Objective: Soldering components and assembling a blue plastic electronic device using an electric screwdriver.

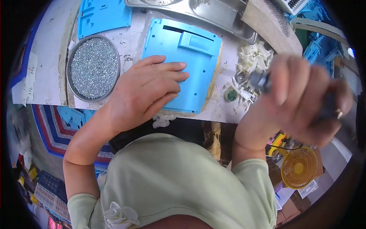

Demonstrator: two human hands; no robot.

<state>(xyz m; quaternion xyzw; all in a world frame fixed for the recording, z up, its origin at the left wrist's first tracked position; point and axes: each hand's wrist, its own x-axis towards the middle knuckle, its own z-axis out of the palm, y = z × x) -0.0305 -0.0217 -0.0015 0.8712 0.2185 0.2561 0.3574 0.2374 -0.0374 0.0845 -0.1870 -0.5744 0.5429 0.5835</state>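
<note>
My left hand (146,89) lies flat on a light blue plastic panel (190,82), its fingers spread towards the middle. The panel has a long slot, a raised block and several small holes. Above the table's right side, my right hand (301,95) is closed around a dark electric screwdriver (261,81). Motion smears both hand and tool; the grey metallic nose points left, and fingers hide most of the body. To the left of the panel, an oval metal bowl (68,70) holds a heap of small silver screws (93,66).
White plastic pieces (253,59) lie heaped right of the panel, beside a small round green item (230,94). A metal tray (219,17) and another blue panel (105,17) sit at the back. A yellow round basket (299,168) stands below at right.
</note>
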